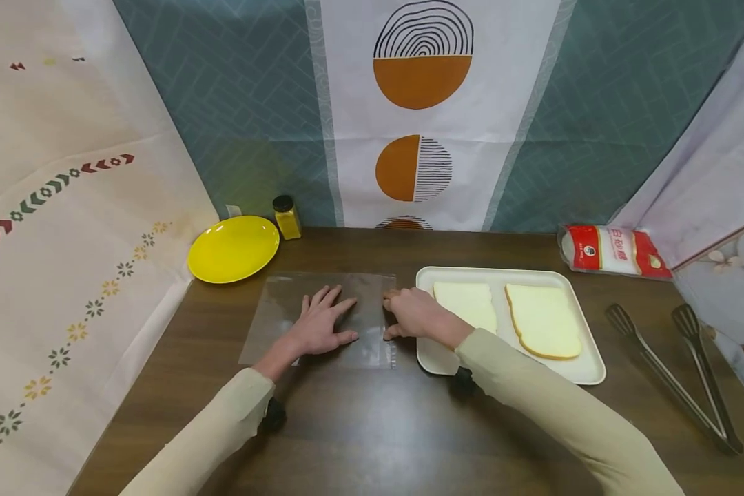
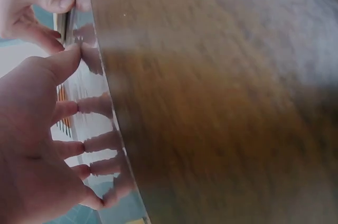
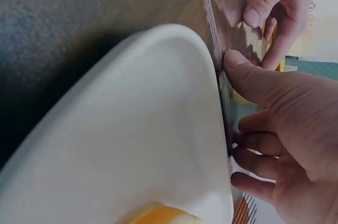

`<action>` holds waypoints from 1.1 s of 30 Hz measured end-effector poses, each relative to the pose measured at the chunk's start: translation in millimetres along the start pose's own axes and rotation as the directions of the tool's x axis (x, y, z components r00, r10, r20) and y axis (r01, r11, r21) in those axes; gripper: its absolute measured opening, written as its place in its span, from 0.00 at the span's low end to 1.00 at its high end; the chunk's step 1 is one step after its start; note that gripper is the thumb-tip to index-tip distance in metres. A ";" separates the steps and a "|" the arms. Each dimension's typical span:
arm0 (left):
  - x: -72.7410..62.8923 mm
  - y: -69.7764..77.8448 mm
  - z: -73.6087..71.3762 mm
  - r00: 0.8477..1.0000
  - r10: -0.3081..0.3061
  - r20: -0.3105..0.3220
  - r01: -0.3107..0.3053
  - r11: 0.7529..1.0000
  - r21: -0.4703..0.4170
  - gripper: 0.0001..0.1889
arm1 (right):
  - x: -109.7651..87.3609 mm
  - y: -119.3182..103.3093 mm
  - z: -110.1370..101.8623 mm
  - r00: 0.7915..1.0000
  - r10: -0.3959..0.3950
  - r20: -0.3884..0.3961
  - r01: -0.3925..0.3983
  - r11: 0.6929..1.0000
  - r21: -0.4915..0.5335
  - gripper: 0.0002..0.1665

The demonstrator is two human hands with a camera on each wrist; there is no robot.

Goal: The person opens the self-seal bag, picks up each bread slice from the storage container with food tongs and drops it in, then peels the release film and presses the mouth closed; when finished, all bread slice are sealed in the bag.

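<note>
Rests left hand [image 1: 319,325] spread on the clear plastic bag [image 1: 368,313], with bent right hand [image 1: 418,314] nearer its right edge [image 1: 388,355], cannot tell if pinching.

Glossy clear plastic bag [image 1: 279,303], smooth wood-grained table [image 1: 359,427] (softly shiny in patches), matt cloth sleeves [image 1: 552,389].

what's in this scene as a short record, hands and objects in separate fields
left hand: fingers spread on a clear rectangular plastic bag
right hand: thumb touching the bag near its right edge
right of bag: white rectangular tray holding two pale brown-crusted bread slices
back left: round yellow plate, yellow jar with black lid
far right: red-and-white plastic packet, metal tongs lying spread
surface: dark brown wood-grain table
</note>
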State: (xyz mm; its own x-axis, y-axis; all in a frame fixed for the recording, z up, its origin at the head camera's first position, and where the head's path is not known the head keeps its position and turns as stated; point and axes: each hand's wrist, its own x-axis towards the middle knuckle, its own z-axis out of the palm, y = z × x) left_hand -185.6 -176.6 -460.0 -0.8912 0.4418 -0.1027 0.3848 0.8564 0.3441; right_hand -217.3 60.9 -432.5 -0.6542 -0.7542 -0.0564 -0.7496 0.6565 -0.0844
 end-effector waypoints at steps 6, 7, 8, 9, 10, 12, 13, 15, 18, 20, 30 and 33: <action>1.7 -2.8 1.6 1.000 -0.003 -0.002 0.003 1.000 -0.016 0.37 | 3.4 -1.7 -3.3 0.996 0.052 0.068 -0.054 0.998 0.031 0.31; 1.8 -3.4 2.4 1.000 0.000 -0.011 0.000 1.000 -0.021 0.37 | 3.7 -1.7 -3.5 0.995 0.058 0.075 -0.061 0.998 0.034 0.30; 2.1 -3.9 3.0 1.000 0.001 -0.020 -0.001 1.000 -0.027 0.37 | 4.0 -1.6 -3.4 0.995 0.061 0.078 -0.064 0.997 0.036 0.30; 2.4 -4.3 3.8 1.000 0.003 -0.030 -0.004 0.999 -0.032 0.36 | 4.2 -1.4 -3.2 0.995 0.063 0.079 -0.066 0.997 0.037 0.30; 2.6 -4.7 4.6 0.999 0.008 -0.044 -0.009 0.999 -0.037 0.36 | 4.4 -1.1 -2.9 0.995 0.065 0.080 -0.068 0.997 0.037 0.29; 2.9 -5.3 5.9 0.997 0.015 -0.071 -0.018 0.999 -0.045 0.35 | 4.7 -0.8 -2.3 0.995 0.066 0.078 -0.069 0.997 0.037 0.28; 3.1 -5.4 6.4 0.996 0.016 -0.083 -0.020 0.999 -0.050 0.34 | 4.9 -0.8 -2.0 0.995 0.066 0.080 -0.069 0.997 0.037 0.28; 3.2 -5.9 7.3 0.995 0.017 -0.101 -0.024 0.998 -0.063 0.33 | 5.1 -0.9 -1.5 0.994 0.066 0.083 -0.069 0.997 0.036 0.27; 2.8 -6.3 8.3 0.993 0.012 -0.121 -0.022 0.997 -0.078 0.30 | 5.1 -1.5 -1.7 0.993 0.067 0.095 -0.071 0.997 0.035 0.27; 2.2 -6.9 8.8 0.990 0.013 -0.137 -0.025 0.996 -0.087 0.27 | 5.3 -2.1 -2.2 0.992 0.069 0.103 -0.073 0.997 0.038 0.28; -1.2 -8.8 11.9 0.980 0.001 -0.198 -0.019 0.996 -0.092 0.19 | 7.4 -4.5 -3.2 0.987 0.083 0.135 -0.087 0.996 0.024 0.29; -1.6 -10.3 13.2 0.985 -0.006 -0.172 -0.002 0.999 -0.048 0.24 | 7.5 -5.0 -2.5 0.986 0.085 0.144 -0.089 0.996 0.024 0.29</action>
State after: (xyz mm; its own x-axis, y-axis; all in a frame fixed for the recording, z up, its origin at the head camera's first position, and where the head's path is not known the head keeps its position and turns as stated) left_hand -184.9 -182.7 -475.7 -0.9215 0.3841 0.0569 0.3748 0.8416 0.3888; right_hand -218.7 52.0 -430.0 -0.6943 -0.6897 -0.2057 -0.6856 0.7207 -0.1027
